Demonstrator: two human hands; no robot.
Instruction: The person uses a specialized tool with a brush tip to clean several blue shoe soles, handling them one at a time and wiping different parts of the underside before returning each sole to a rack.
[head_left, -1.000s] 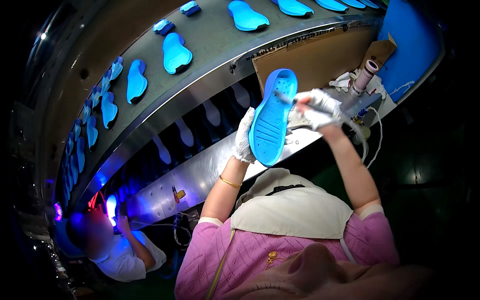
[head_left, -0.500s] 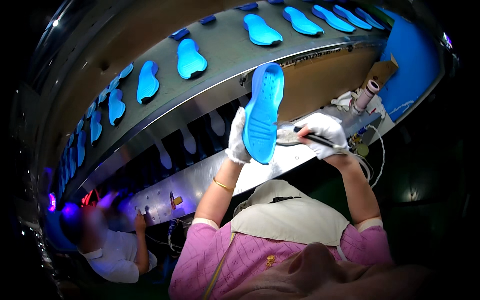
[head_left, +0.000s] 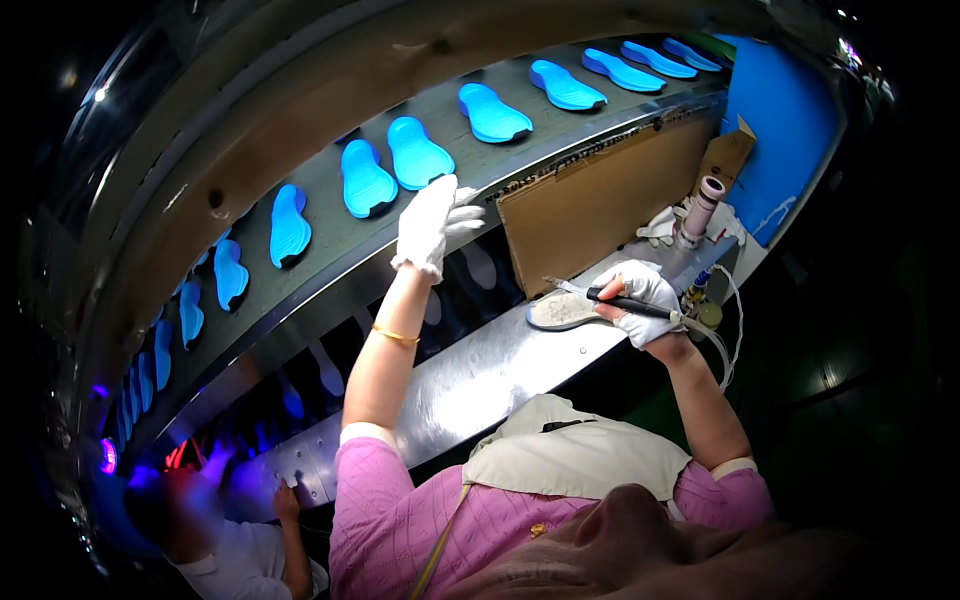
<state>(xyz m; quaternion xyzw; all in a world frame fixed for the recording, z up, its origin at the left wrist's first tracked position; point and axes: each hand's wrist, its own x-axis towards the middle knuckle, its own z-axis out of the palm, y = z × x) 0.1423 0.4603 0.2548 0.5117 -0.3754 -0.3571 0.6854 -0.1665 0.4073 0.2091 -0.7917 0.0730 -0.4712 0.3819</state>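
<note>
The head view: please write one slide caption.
Gloved left hand by a blue sole on the conveyor; right hand holds a black-handled tool.

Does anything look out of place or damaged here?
No clear damage shows. Slightly odd: near the left hand, two blue soles sit closer to each other than to their neighbours on the belt. What look like white gloves lie crumpled beside the pink tube.

We see a dark conveyor belt (head_left: 328,230) curving from 8 through 11 to 1 o'clock | steel ledge (head_left: 470,365) alongside, brightly lit near centre | cardboard panel (head_left: 610,200) and blue panel (head_left: 785,130) at 2 | violet light (head_left: 109,456) at 8 | white light (head_left: 100,95) at 10 | dim floor (head_left: 830,385) at 3–4
</note>
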